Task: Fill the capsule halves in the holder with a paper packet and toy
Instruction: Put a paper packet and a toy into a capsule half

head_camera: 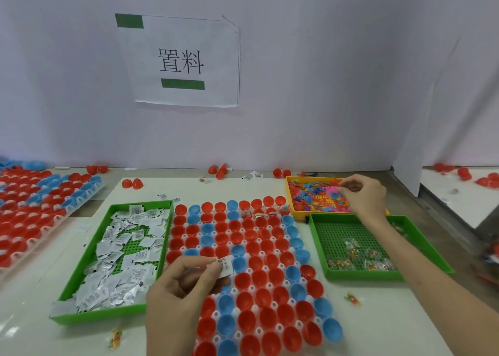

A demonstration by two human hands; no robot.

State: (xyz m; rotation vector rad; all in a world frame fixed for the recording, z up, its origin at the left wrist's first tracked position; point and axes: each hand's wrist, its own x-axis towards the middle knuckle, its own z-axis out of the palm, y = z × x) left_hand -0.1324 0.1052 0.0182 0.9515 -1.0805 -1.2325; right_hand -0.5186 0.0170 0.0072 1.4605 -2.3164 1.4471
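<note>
The holder (258, 331) carries red and blue capsule halves (244, 280), most looking unfilled; my left hand (186, 282) hovers above them pinching one paper packet (225, 265), which I judge could slip between cups; my right hand (361, 196) curls into the toys (316, 193) in the yellow tray (290, 193); I cannot tell if it holds one; tangled toys may lift together.
</note>
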